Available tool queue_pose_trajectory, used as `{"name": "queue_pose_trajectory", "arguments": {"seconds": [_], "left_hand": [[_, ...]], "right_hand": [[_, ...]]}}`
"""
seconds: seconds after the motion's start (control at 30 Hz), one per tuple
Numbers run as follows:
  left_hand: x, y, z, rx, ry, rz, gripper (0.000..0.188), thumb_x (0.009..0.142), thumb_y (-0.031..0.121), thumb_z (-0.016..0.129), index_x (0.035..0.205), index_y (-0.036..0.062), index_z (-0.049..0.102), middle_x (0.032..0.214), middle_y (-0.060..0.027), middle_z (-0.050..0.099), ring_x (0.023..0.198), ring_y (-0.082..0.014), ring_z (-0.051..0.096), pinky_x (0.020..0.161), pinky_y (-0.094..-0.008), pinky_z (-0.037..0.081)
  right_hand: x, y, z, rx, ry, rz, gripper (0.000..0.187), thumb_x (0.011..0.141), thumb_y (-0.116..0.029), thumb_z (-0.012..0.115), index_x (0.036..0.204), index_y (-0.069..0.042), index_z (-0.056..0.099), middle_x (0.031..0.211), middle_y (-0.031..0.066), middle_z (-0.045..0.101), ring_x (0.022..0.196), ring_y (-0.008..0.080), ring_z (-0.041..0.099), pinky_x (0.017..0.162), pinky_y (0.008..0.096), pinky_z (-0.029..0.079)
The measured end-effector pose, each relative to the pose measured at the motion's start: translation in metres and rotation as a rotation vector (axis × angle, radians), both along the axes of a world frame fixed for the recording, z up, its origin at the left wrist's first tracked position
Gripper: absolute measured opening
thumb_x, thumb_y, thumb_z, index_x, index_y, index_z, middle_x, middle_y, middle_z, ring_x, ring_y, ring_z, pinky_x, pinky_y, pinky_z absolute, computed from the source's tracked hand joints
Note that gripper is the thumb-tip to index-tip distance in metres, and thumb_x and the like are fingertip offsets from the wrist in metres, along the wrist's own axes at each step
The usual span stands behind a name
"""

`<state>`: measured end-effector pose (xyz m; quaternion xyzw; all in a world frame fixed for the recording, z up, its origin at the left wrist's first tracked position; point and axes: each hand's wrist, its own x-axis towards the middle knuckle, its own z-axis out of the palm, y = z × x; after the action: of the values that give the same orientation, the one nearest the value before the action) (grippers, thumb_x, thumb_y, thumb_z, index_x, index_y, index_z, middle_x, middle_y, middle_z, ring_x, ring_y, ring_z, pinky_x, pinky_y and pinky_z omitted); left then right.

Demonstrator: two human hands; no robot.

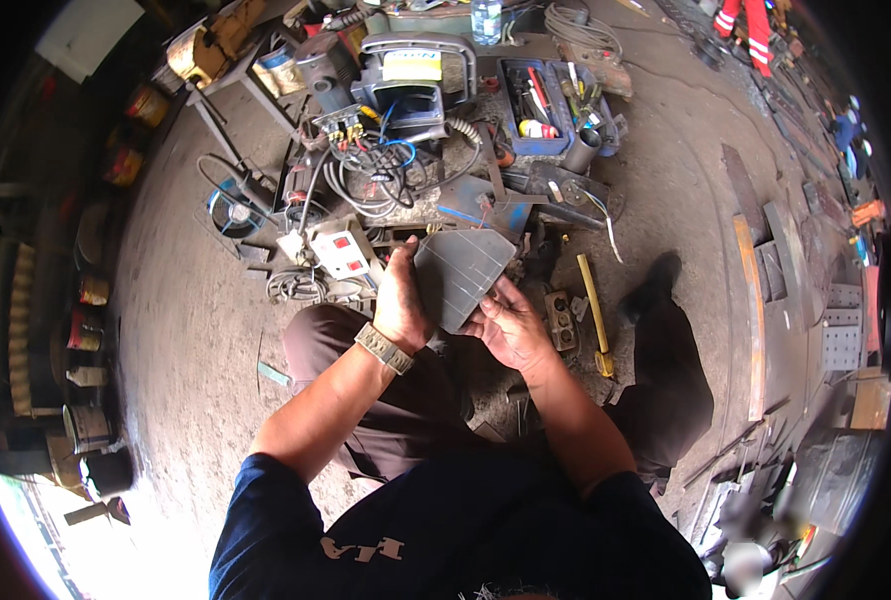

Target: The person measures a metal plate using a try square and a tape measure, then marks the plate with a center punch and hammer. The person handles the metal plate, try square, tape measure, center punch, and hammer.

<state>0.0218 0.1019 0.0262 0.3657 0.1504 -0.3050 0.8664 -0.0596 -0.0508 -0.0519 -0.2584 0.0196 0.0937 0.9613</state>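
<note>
A dark grey flat metal plate (464,272) with cut corners and thin light lines scribed across it is held up in front of me. My left hand (402,298) grips its left edge, thumb along the side, a watch on that wrist. At the lower right edge my right hand (511,325) pinches the plate, with the fingers partly behind it. Just beyond the plate, another dark plate with a blue edge (481,205) lies on the cluttered low bench. Left of my left hand sits a white box with red switches (342,254).
A machine with tangled cables (371,175) covers the bench. Beside it stands a blue tool tray (534,108) holding pens and tools. On the floor to the right are a yellow-handled hammer (596,315) and a socket strip (562,322). Metal strips (751,310) lie farther right.
</note>
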Motion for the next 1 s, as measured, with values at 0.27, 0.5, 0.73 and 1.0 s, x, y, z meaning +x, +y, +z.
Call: {"name": "queue_pose_trajectory", "arguments": {"seconds": [0.27,0.5,0.73,1.0], "left_hand": [[0.019,-0.018,0.013,-0.003,-0.090,-0.110,0.054,0.103,0.039,0.041,0.140,0.0012,0.050,0.137,-0.0151,0.060,0.128,-0.0285,0.055,0.111,-0.0434,0.040],[0.119,0.051,-0.009,1.238,-0.767,-0.833,0.047,0.101,0.032,0.058,0.128,-0.0063,0.061,0.121,-0.0188,0.069,0.108,-0.0244,0.064,0.096,-0.0337,0.049],[0.153,0.060,-0.159,1.736,-0.775,-0.501,0.080,0.095,0.067,0.051,0.135,-0.0023,0.054,0.134,-0.0287,0.058,0.127,-0.0458,0.052,0.109,-0.0528,0.038],[0.193,0.023,-0.156,1.466,-1.305,0.134,0.044,0.097,0.047,0.056,0.104,0.0058,0.069,0.103,-0.0109,0.072,0.105,-0.0315,0.065,0.100,-0.0539,0.045]], "right_hand": [[0.016,-0.011,0.000,0.179,-0.066,-0.127,0.047,0.102,-0.009,0.057,0.147,-0.011,0.044,0.133,0.0074,0.061,0.114,0.0254,0.065,0.086,0.0457,0.060],[0.001,-0.043,-0.017,0.214,-0.018,-0.172,0.052,0.101,-0.012,0.059,0.150,-0.010,0.041,0.138,0.0069,0.057,0.120,0.0276,0.061,0.088,0.0519,0.059],[-0.012,-0.067,-0.032,0.126,0.051,-0.222,0.050,0.099,-0.010,0.061,0.147,-0.010,0.046,0.140,0.0072,0.056,0.125,0.0283,0.058,0.095,0.0531,0.054],[-0.038,-0.084,-0.018,-0.108,0.268,-0.207,0.058,0.094,-0.010,0.069,0.147,-0.009,0.045,0.142,0.0081,0.054,0.131,0.0301,0.054,0.105,0.0541,0.047]]}}
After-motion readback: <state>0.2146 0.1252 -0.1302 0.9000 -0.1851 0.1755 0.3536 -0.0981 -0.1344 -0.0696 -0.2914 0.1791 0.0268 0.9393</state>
